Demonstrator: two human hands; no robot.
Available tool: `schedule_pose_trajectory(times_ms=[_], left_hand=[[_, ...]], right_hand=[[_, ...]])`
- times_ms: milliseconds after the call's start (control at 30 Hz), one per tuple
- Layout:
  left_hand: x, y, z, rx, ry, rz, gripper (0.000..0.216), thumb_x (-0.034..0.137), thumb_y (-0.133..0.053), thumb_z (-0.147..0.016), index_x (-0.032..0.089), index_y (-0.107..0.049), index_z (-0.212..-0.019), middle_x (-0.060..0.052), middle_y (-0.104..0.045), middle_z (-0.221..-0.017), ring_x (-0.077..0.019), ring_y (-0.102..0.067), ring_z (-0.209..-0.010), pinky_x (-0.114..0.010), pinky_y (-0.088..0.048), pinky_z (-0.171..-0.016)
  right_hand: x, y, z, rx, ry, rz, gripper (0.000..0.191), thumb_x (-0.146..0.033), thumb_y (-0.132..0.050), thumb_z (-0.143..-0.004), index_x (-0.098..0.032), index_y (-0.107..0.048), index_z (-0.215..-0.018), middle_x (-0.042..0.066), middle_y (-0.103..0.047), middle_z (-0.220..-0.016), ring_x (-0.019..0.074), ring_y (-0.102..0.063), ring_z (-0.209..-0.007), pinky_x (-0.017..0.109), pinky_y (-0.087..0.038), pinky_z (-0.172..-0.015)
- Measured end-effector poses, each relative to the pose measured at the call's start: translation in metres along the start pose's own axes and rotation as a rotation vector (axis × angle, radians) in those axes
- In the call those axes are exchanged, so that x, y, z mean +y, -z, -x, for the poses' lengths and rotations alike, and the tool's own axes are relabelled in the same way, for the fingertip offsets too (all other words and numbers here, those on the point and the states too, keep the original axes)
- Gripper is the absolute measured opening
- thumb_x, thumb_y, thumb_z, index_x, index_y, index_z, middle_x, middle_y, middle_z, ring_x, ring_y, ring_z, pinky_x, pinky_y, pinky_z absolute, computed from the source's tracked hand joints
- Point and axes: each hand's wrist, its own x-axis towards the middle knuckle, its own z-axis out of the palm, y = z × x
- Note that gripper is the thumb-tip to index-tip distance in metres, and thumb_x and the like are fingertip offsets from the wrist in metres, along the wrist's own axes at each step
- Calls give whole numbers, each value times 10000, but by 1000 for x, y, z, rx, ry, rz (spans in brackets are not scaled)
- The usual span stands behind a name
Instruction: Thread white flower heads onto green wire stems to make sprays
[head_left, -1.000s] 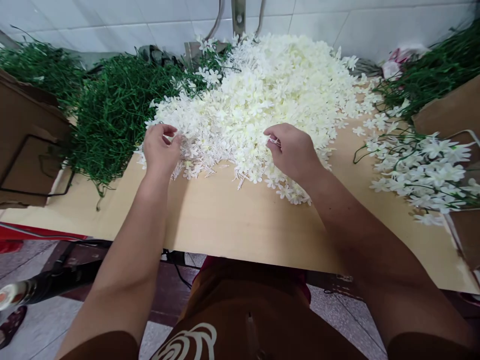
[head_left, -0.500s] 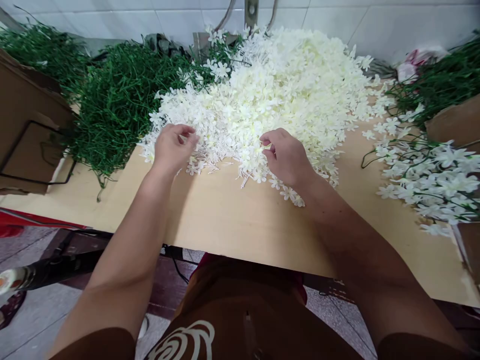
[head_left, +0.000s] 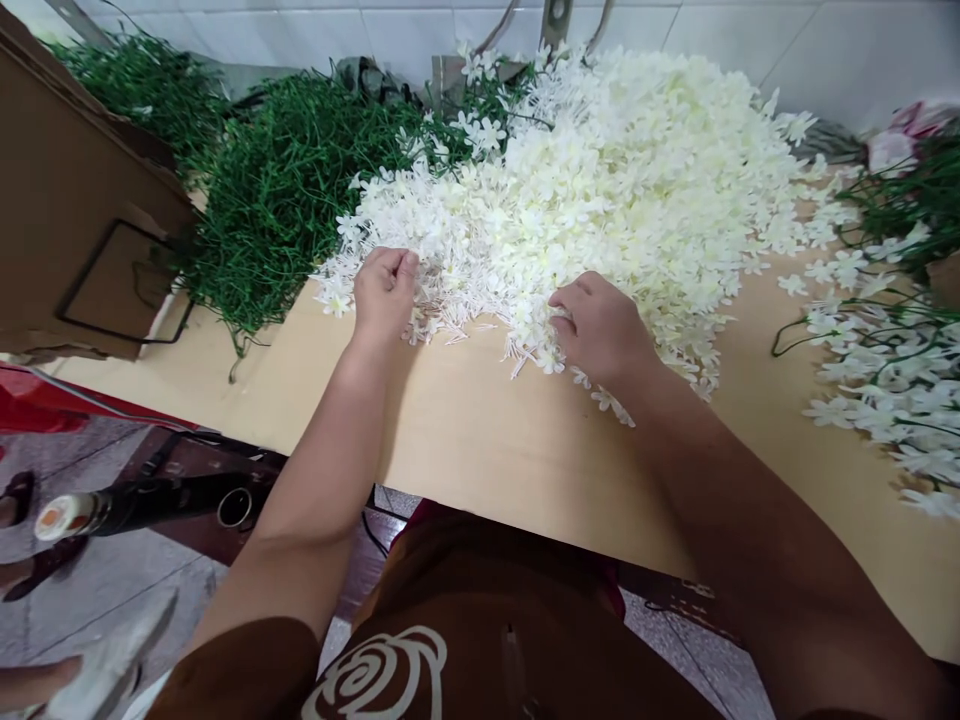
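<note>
A large heap of white artificial flowers [head_left: 622, 170] with pale yellow centres lies on the wooden table [head_left: 465, 430]. At the heap's front left edge is my left hand [head_left: 384, 292], its thumb and fingertips pinched together. Whatever may be between them is too small to make out. My right hand [head_left: 602, 325] rests against the front of the pile, fingers curled in toward the blossoms. Its fingertips blend with the petals, so what they grip cannot be made out. Loose white stems [head_left: 521, 352] are scattered between the two hands.
Green plastic stems [head_left: 277, 190] are piled on the left, beside a cardboard box [head_left: 82, 190] and a black wire frame [head_left: 112, 270]. Stems with white flowers attached [head_left: 892, 375] lie at the right. A tiled wall [head_left: 405, 35] stands behind. Another person's shoe [head_left: 112, 650] shows lower left.
The view has swung left, so everything sits further right. My left fingertips, slightly apart before, are now pinched together. My right hand has come slightly nearer the table's front edge.
</note>
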Motion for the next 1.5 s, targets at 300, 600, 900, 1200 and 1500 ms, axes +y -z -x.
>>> schedule_pose_trajectory(times_ms=[300,600,900,1200,1500], left_hand=[[7,-2,-3,76,74,249,215,341,-598,-927,223,-547,-755,1,-501,-709,-150,-546,-715,-292,-460,-711],[19,1,-1,-23,207,410,200,366,-643,-908,232,-540,-800,10,-550,-739,-115,-583,-669,-247,-466,-620],[3,5,-5,-8,169,510,321,528,-732,-768,281,-594,-920,-13,-576,-810,-135,-550,-634,-310,-460,-585],[3,8,-6,-67,190,536,345,593,-722,-796,306,-671,-979,-35,-638,-822,-181,-647,-775,-296,-478,-605],[5,-2,-5,-66,207,863,301,450,-880,-668,274,-712,-845,22,-610,-708,-95,-527,-574,-242,-387,-503]], right_hand=[[-1,8,0,45,-66,123,105,-210,-663,-765,-186,-654,-866,104,-626,-915,214,-558,-724,335,-436,-620],[1,6,3,144,-39,154,72,-152,-589,-785,-208,-625,-812,96,-642,-828,241,-568,-738,358,-438,-645],[-10,21,-3,164,-132,33,198,-162,-521,-892,-179,-643,-1047,144,-641,-1069,301,-580,-1014,464,-457,-923],[-90,-7,-22,-292,81,83,214,-174,-574,-938,-118,-699,-1103,174,-667,-1107,318,-580,-1100,430,-480,-896],[-102,-34,-33,-320,80,96,440,63,-399,-851,-86,-664,-1169,195,-645,-1143,307,-552,-1121,390,-454,-886]])
